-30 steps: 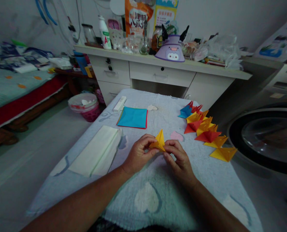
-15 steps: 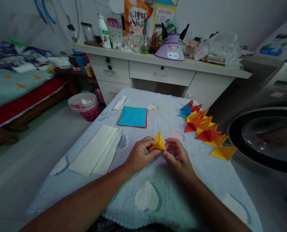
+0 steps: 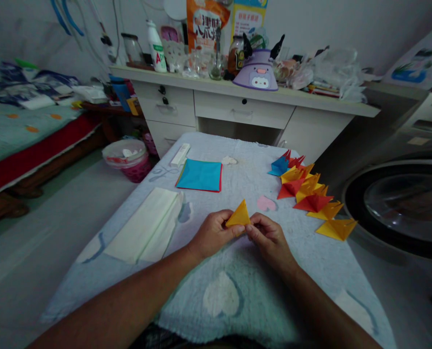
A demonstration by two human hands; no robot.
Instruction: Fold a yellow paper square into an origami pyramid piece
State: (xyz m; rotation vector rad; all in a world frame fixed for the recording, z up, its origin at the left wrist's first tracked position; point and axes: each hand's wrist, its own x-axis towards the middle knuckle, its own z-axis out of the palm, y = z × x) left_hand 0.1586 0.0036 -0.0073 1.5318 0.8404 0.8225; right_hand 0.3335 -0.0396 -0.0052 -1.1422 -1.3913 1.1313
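A yellow piece of folded origami paper [image 3: 239, 215], roughly triangular with its tip upward, is held just above the table between both hands. My left hand [image 3: 216, 230] pinches its left side and lower edge, with the thumb along the front. At the lower right corner, my right hand [image 3: 269, 233] pinches the paper between thumb and forefinger. Several folded paper cranes [image 3: 312, 201] in yellow, red and blue stand in rows to the right. Beyond my left hand lies a stack of square paper [image 3: 200, 175], blue on top with red and yellow edges showing.
A folded whitish cloth or paper [image 3: 145, 225] lies left on the cloth-covered table [image 3: 219, 295], near a small white box [image 3: 180, 155]. A cluttered white desk [image 3: 216, 104] stands behind. There is a pink bin [image 3: 134, 167] at left and a washing machine [image 3: 405, 203] at right.
The yellow paper has turned so a flatter triangular face shows. My right fingers, looser and spread before, have closed onto its corner. The cranes and paper stack stay put.
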